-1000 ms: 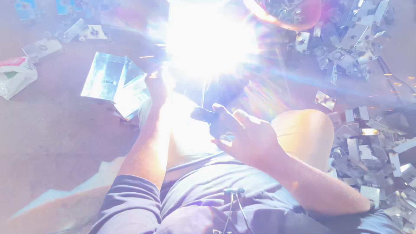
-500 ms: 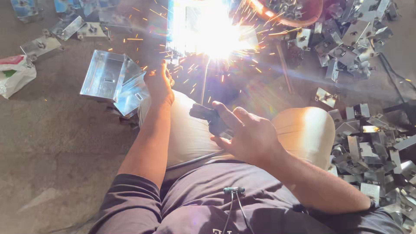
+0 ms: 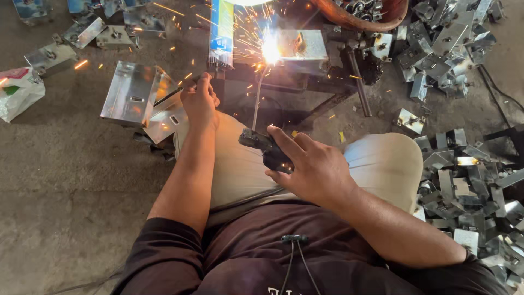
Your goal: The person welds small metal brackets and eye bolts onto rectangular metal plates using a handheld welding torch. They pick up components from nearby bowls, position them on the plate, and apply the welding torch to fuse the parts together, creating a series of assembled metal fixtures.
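Observation:
My right hand (image 3: 311, 166) grips a black electrode holder (image 3: 267, 148) over my lap. A thin welding rod (image 3: 256, 101) runs up from it to a bright arc (image 3: 271, 48) on a shiny metal box piece (image 3: 305, 46) sitting on a dark steel stand (image 3: 305, 87). Sparks fly out to the left. My left hand (image 3: 200, 100) is closed around the dark edge of the stand, next to a folded sheet-metal box (image 3: 134, 93) on the floor.
A heap of small metal brackets (image 3: 469, 186) lies at the right, more at the top right (image 3: 442, 38). Several metal pieces (image 3: 82, 35) and a white plastic bag (image 3: 19, 93) lie at the left. A packet of welding rods (image 3: 221, 33) stands near the arc.
The blinding glare has shrunk to a small arc point, and the stand and workpiece now show. Both hands have stayed in much the same place.

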